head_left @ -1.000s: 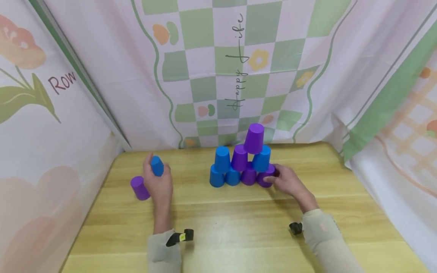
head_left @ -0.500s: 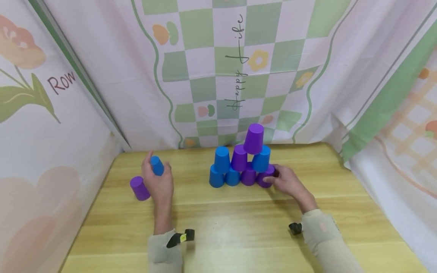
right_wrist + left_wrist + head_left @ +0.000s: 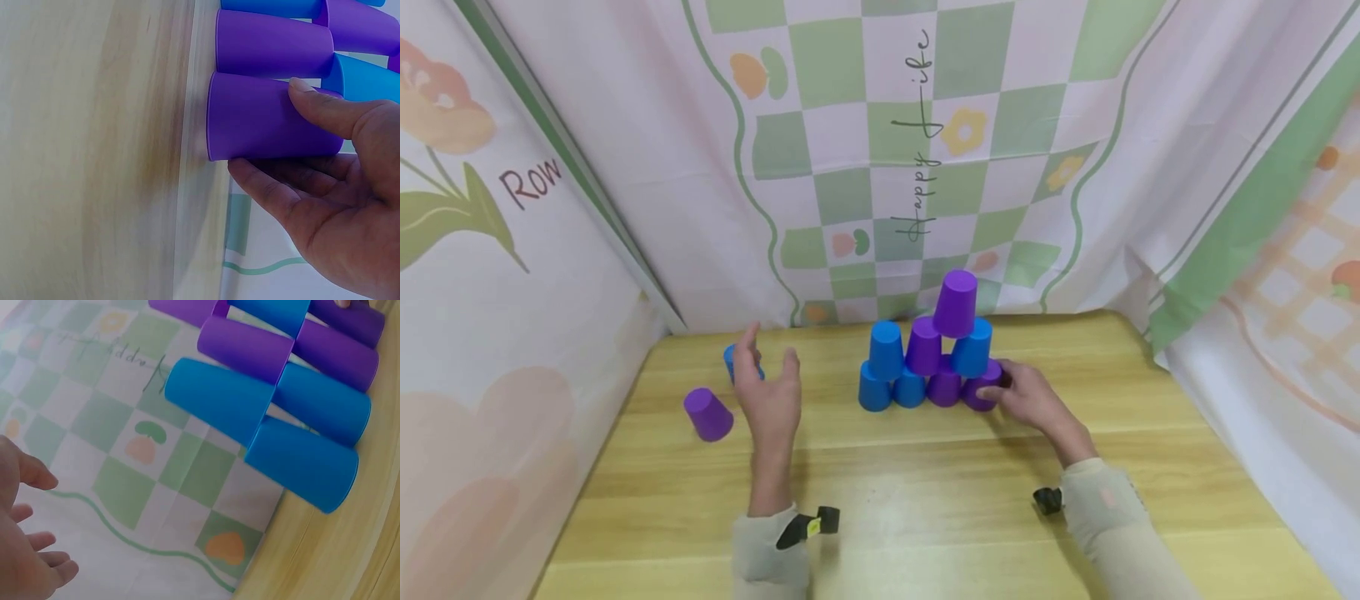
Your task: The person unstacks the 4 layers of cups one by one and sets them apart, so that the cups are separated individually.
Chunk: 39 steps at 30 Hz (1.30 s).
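My left hand [image 3: 771, 400] is raised, thumb and fingers spread apart with nothing between them. Just behind its fingers stands a blue cup [image 3: 730, 364], partly hidden by them. A purple cup [image 3: 707, 415] stands upside down to that hand's left. With my right hand [image 3: 369, 194] I grip the purple cup [image 3: 262, 122] at the right end of the pyramid's bottom row, thumb on the near side and fingers on its outer side. The second row holds a blue cup [image 3: 886, 350], a purple cup [image 3: 924, 346] and another blue cup [image 3: 972, 348]. One purple cup [image 3: 956, 304] tops the right side.
The wooden table [image 3: 880, 508] ends at a patterned curtain [image 3: 898, 167] close behind the pyramid. More curtain cloth hangs at the left and right sides. At the pyramid's bottom left corner stands a blue cup [image 3: 306, 465].
My left hand has let go of the blue cup and moved to the right, fingers opening. That cup now stands behind the fingers. My right hand keeps its grip on the purple cup.
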Available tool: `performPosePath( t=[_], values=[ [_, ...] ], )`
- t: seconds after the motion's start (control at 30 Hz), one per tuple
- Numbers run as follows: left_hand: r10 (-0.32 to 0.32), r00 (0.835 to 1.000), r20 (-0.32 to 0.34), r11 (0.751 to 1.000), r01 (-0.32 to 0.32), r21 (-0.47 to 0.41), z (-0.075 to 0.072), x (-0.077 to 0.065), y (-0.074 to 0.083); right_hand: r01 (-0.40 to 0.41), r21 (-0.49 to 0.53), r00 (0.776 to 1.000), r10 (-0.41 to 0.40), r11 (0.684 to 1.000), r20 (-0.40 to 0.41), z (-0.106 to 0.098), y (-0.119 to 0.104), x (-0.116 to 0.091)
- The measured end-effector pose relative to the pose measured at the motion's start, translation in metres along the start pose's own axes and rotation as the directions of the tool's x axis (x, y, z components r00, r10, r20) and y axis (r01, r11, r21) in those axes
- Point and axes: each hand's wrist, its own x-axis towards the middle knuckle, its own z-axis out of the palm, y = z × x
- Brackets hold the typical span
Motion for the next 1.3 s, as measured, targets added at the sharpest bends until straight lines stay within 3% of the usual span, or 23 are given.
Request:
performPosePath(
  t=[0.57, 1.0, 1.3],
  values=[
    [-0.014, 0.981, 0.195, 0.999, 0.024, -0.048, 0.031, -0.018, 0.020, 0.027, 0.008, 1.000, -0.027, 1.000, -0.012, -0.002, 0.000, -0.001],
    [0.162, 0.939, 0.302, 0.985, -0.134, -0.113, 0.071, -0.029, 0.038, 0.039, 0.012, 0.999, -0.038, 0.999, -0.010, -0.002, 0.003, 0.000],
    [0.214, 0.912, 0.350, 0.975, -0.178, -0.131, 0.099, -0.032, 0.047, 0.037, 0.024, 0.999, -0.036, 0.999, -0.014, -0.001, 0.001, -0.001]
  ],
)
